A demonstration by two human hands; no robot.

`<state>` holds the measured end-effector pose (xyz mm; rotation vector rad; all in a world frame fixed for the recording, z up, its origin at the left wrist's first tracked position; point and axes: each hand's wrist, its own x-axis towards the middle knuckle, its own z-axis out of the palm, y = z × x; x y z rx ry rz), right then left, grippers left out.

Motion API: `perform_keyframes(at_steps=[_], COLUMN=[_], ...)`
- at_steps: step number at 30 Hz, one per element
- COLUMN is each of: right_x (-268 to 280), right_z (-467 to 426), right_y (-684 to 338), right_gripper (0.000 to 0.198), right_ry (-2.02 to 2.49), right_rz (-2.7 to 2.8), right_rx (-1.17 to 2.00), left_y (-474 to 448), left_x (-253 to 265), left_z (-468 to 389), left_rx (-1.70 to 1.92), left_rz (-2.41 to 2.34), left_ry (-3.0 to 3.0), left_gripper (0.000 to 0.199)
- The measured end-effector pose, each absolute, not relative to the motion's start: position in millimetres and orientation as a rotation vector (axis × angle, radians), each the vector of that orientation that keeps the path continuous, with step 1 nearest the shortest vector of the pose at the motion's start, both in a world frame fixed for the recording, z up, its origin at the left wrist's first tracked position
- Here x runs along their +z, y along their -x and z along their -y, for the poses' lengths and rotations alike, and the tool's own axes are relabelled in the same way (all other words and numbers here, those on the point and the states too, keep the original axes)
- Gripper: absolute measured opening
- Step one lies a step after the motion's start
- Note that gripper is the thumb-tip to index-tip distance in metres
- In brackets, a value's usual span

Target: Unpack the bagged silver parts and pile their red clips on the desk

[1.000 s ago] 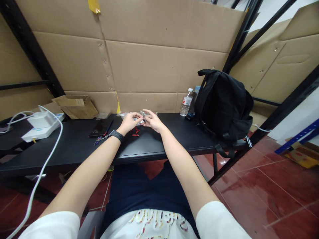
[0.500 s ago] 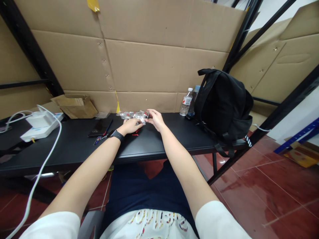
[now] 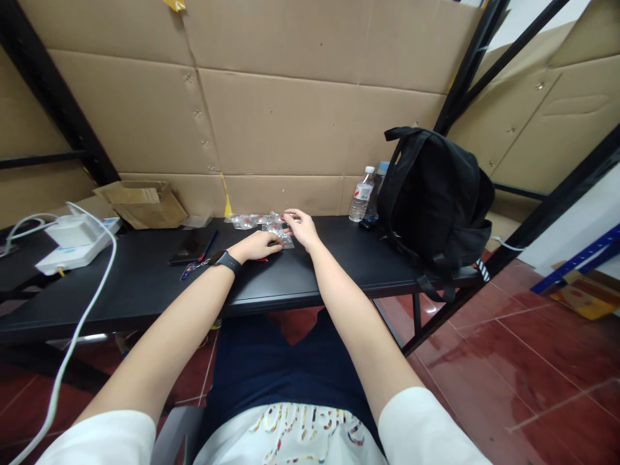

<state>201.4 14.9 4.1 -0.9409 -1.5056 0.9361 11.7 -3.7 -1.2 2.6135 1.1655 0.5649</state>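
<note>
On the black table, a small clear plastic bag (image 3: pixel 285 238) with tiny silvery contents lies between my hands. My left hand (image 3: pixel 262 245), wearing a dark watch, rests low with its fingers curled at the near left edge of this bag. My right hand (image 3: pixel 301 229) is on the other side, thumb and fingers bent around the plastic; the exact grip is partly hidden. Behind them lies a row of clear plastic packets (image 3: pixel 246 221) with red bits inside. A small red piece (image 3: pixel 263 259) shows just under my left hand.
To the left lie a dark phone (image 3: pixel 186 248), a blue pen (image 3: pixel 210 243), a brown paper bag (image 3: pixel 148 205) and a white power strip (image 3: pixel 80 245) with a cable. Water bottles (image 3: pixel 361 197) and a black backpack (image 3: pixel 436 206) stand right. A cardboard wall (image 3: pixel 285 129) closes the back.
The small bag between my hands now lies flatter and shows more. My left hand has shifted slightly right, covering more of the red piece. My right hand stays close by.
</note>
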Motion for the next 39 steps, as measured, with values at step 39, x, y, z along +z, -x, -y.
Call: perform_keyframes(at_steps=[39], right_x=[-5.4], right_z=[-22.2], right_y=[-206.0], right_gripper=[0.026], right_ry=[1.036], right_rz=[2.132], right_rx=[0.432], left_y=[-2.5], left_x=[-8.5], left_z=[-6.3], left_rx=[0.512], left_rz=[-1.197], left_ry=[-2.561], left_gripper=[0.039])
